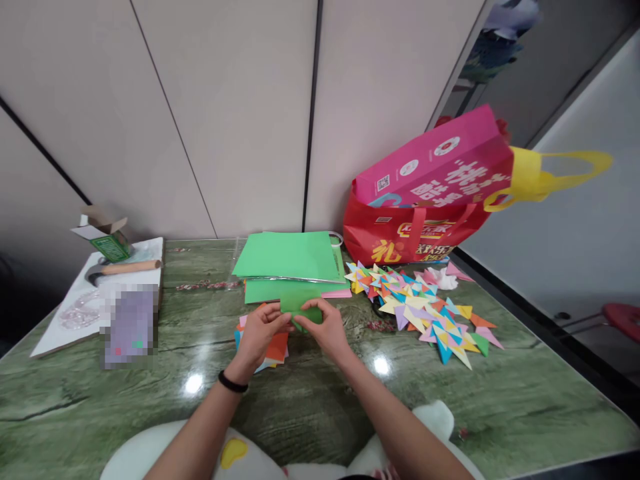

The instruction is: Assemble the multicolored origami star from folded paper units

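Note:
Between my two hands is a small piece of green paper [299, 303], bent over and partly covered by my fingers. My left hand [260, 331], with a black band at the wrist, pinches its left side. My right hand [326, 328] grips its right side with thumb and fingers. Under and beside my left hand lies a small stack of coloured paper squares [277, 348], orange on top. Just behind my hands rests a pile of larger green sheets [287, 255], partly in a clear plastic sleeve.
A heap of folded colourful paper pieces [415, 300] lies at right, before a red gift bag [380, 233] holding a pink one. At left, a white board [65, 323] carries a wooden-handled tool [131, 267] and a small green box [114, 245]. A blurred purple object [131, 327] lies nearby.

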The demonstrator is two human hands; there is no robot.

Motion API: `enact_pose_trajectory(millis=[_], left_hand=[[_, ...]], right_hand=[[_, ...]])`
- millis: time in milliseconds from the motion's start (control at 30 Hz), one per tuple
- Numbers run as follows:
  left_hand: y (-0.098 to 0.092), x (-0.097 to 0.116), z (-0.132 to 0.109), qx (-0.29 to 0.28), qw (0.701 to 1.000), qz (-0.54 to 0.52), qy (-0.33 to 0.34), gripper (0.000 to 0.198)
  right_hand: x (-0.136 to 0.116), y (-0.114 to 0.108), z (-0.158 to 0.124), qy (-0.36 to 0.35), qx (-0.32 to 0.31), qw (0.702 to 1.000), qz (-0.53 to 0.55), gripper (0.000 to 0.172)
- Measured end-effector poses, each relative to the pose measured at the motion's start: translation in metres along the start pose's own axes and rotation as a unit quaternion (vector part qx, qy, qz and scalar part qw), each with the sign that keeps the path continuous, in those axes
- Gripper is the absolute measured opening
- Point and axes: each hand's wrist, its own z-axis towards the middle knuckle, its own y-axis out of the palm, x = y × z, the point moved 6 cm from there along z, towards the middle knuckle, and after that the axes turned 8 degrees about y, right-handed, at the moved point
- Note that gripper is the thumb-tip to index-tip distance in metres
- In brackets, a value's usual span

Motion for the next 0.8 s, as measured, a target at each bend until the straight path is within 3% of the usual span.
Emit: enact_pose_trajectory(millis=[500, 800], left_hand=[[-0.005, -0.003, 0.0, 0.017, 0.998, 0.052, 0.022, 0.035], [-0.009, 0.0, 0.001, 0.063, 0.996, 0.062, 0.032, 0.049]], right_hand=[[0.0, 0.002, -0.001, -0.014, -0.003, 1.0, -0.017, 0.017], [0.01, 0.003, 0.004, -0.006, -0.004, 1.0, -0.02, 0.024]])
